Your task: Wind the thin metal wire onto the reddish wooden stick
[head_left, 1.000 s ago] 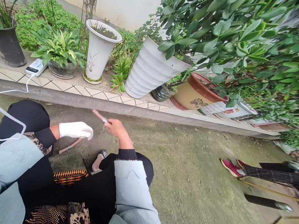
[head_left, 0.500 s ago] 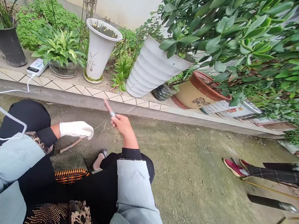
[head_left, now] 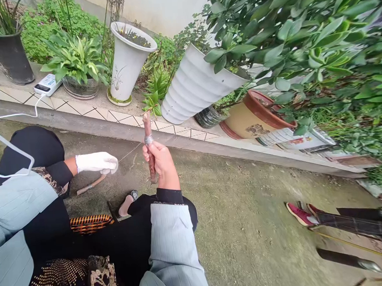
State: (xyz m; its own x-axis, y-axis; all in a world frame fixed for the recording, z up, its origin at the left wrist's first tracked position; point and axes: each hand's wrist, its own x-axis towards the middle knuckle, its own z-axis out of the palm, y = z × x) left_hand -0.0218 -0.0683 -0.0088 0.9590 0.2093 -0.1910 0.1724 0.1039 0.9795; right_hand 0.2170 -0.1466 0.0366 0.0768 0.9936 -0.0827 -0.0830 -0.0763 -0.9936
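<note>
My right hand (head_left: 161, 160) is bare and closed around a short wooden stick (head_left: 147, 125), which stands nearly upright. Silvery wire (head_left: 148, 140) is wound about the stick's middle, just above my thumb. From there a thin strand (head_left: 130, 152) runs taut, down and left, to my left hand (head_left: 97, 163). That hand wears a white glove, and its fingers are pinched on the strand. A second, slightly bent stick (head_left: 91, 185) sticks out from beneath the glove; whether my fingers also grip it, I cannot tell.
A low tiled ledge (head_left: 128, 120) runs ahead, bearing a white pot (head_left: 126, 65), a tilted ribbed planter (head_left: 197, 86) and a power bank (head_left: 47, 85) with a white cable (head_left: 11, 116). Another person's red shoe (head_left: 298, 214) is at right, by a dark long-handled object (head_left: 343, 258).
The stick in my right hand has swung from leaning left to nearly upright, and its lower end now shows. My right hand has shifted slightly right; my left hand has hardly moved.
</note>
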